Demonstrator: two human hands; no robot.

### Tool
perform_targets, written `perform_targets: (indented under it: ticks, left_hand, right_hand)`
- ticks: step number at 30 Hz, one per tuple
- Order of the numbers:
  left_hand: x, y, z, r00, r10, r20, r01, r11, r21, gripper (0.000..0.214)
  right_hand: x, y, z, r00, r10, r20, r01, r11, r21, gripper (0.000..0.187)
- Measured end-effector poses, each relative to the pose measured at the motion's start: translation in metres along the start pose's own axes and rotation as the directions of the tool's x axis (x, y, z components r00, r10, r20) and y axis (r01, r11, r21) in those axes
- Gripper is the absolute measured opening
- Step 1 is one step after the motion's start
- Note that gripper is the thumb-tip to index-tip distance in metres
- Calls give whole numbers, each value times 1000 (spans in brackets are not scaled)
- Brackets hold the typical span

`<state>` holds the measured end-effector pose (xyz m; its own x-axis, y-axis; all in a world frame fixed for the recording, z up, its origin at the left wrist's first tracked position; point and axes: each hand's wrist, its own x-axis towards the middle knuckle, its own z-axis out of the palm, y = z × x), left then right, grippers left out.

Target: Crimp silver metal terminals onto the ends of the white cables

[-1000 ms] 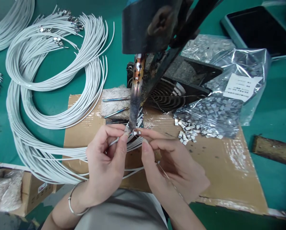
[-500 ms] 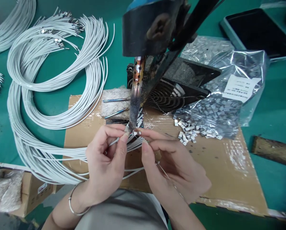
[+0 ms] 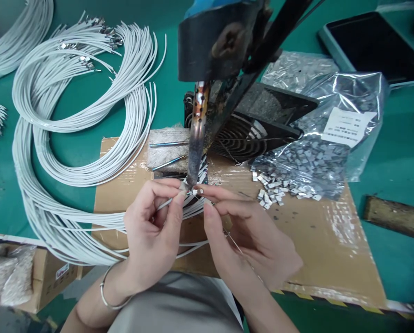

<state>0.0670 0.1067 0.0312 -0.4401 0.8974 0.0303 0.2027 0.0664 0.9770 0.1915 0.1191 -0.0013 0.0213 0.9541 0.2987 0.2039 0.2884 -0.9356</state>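
Note:
My left hand [image 3: 153,236] pinches a white wire [image 3: 163,204] between thumb and forefinger, its end up at the tip of a soldering iron [image 3: 200,111]. The iron hangs downward from a black holder. Beside the tip is a small metal clip [image 3: 197,191], against my right forefinger. My right hand [image 3: 252,240] is closed, with a thin solder wire [image 3: 240,249] running across the palm towards the thumb and forefinger. Both sets of fingertips are close to the iron's tip, and they partly hide the joint there.
Coiled white wire bundles [image 3: 71,122] lie at the left. Behind the iron stands a black fan [image 3: 245,138]. Small metal clips [image 3: 272,189] spill from a clear plastic bag [image 3: 362,97]. A phone [image 3: 376,46] lies at back right, a dark worn block [image 3: 397,216] at right; cardboard [image 3: 318,249] underlies my hands.
My right hand has shifted very slightly left, its thumb nearer the iron's tip. The left hand keeps its hold on the white wire. The view has moved slightly.

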Motion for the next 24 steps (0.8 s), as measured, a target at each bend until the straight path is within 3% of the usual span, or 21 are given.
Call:
perform_targets:
  ticks: [24]
  left_hand:
    - [0, -1, -2, 1000, 13, -3, -13, 999, 46, 13]
  right_hand:
    - [-4, 1, 2, 999, 38, -30, -36, 998, 56, 21]
